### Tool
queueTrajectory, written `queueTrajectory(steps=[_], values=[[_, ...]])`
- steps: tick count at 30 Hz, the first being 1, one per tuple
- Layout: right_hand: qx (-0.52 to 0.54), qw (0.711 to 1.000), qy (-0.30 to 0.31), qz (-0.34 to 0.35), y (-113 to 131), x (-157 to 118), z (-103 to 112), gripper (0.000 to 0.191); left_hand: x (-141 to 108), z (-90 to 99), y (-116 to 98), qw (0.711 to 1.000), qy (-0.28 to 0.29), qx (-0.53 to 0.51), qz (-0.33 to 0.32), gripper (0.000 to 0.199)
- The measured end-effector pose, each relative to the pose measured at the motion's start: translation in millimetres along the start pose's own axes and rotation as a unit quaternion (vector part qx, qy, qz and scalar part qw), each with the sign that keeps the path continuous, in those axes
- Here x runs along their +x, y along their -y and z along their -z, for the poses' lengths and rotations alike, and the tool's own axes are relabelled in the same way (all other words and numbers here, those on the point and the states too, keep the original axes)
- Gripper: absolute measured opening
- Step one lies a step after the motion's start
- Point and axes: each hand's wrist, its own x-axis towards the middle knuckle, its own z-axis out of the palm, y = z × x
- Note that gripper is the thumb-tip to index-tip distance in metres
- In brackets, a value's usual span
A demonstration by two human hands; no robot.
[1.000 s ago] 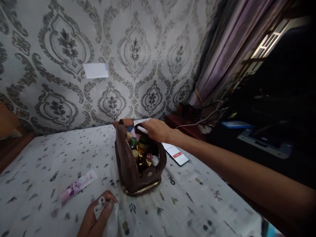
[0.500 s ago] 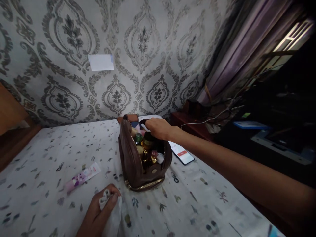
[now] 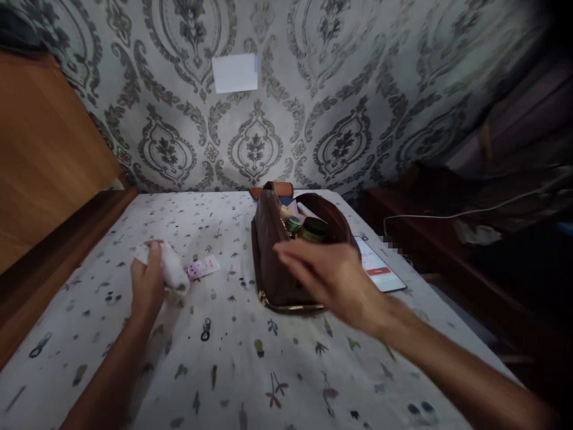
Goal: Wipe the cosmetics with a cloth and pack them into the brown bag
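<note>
My left hand (image 3: 148,280) is closed on a crumpled white cloth (image 3: 171,267), held above the bed at the left. A pink and white squeeze tube (image 3: 203,267) lies just right of the cloth, its left end covered by it. In front of the brown toiletry bag (image 3: 271,251) is my right hand (image 3: 333,276), slightly blurred, fingers drawn together with nothing visible in them. It hides part of the bag's opening. Inside the unzipped bag I see a dark-lidded jar (image 3: 314,228), a green-capped container (image 3: 293,223) and other small items.
A phone (image 3: 381,269) with a lit screen lies right of the bag. Behind the bag is a brown leather-like item (image 3: 282,189). A patterned sheet (image 3: 215,370) covers the surface, with a wooden panel (image 3: 54,125) at left and a white cable (image 3: 447,215) at right.
My right hand has left the bag's far right rim and come nearer, in front of the bag. My left hand has moved the cloth left and forward, beside the tube. The view has turned left.
</note>
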Motion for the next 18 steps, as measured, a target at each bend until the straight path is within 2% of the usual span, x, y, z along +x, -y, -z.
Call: queueTrajectory(steps=[2,4,6,9,11,15,16,18], values=[[0.071,0.996,0.056,0.017,9.5,-16.6,-30.9,0.030,1.8,-4.3,14.8,0.994,0.054,0.086,-0.048,0.049],[0.120,0.989,0.092,-0.002,16.1,-27.6,-61.0,0.030,-1.6,-9.5,25.1,0.975,0.125,0.156,-0.100,0.041],[0.166,0.980,0.098,-0.053,21.1,-33.5,-85.7,0.028,-7.4,-13.4,30.5,0.946,0.180,0.230,-0.143,0.034],[0.246,0.953,0.117,-0.130,26.9,-36.9,-112.8,0.028,-14.8,-15.0,33.0,0.910,0.207,0.317,-0.170,0.031],[0.328,0.919,0.122,-0.181,28.9,-37.9,-128.8,0.034,-16.4,-13.9,33.2,0.895,0.214,0.349,-0.176,0.032],[0.499,0.817,0.085,-0.278,27.0,-39.3,-162.7,0.041,-12.5,-10.9,33.0,0.889,0.223,0.354,-0.187,0.038],[0.518,0.802,0.077,-0.288,26.2,-39.7,-170.3,0.043,-11.2,-10.5,32.9,0.890,0.223,0.348,-0.190,0.038],[0.533,0.792,0.059,-0.293,25.3,-40.5,-182.3,0.047,-10.0,-10.9,31.9,0.898,0.221,0.330,-0.191,0.038]])
